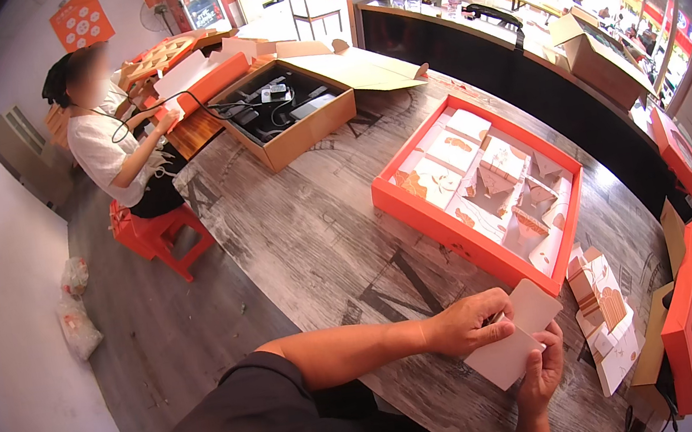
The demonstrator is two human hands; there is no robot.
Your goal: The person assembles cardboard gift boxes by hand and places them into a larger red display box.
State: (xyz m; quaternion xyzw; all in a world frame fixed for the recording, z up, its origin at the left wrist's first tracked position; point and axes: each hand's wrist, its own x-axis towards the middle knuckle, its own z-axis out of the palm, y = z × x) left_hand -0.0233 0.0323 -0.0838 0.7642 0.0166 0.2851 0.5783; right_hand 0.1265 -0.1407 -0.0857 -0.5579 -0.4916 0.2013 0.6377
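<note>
Left hand (pixel 471 323) and right hand (pixel 543 359) clamp fingers on a white card (pixel 503 361) over the worktop (pixel 321 228), inside its near edge; beyond, an orange tray (pixel 454 241) carries white boxes (pixel 452 148); toward the left edge, a brown carton (pixel 314 137) holds dark gear (pixel 250 117).

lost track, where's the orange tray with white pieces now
In the head view, the orange tray lies on the table, right of centre, just beyond the left hand and right of the box of electronics.

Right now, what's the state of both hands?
Left hand: closed, holding the folded white cardboard piece.
Right hand: closed, holding the same piece.
</note>
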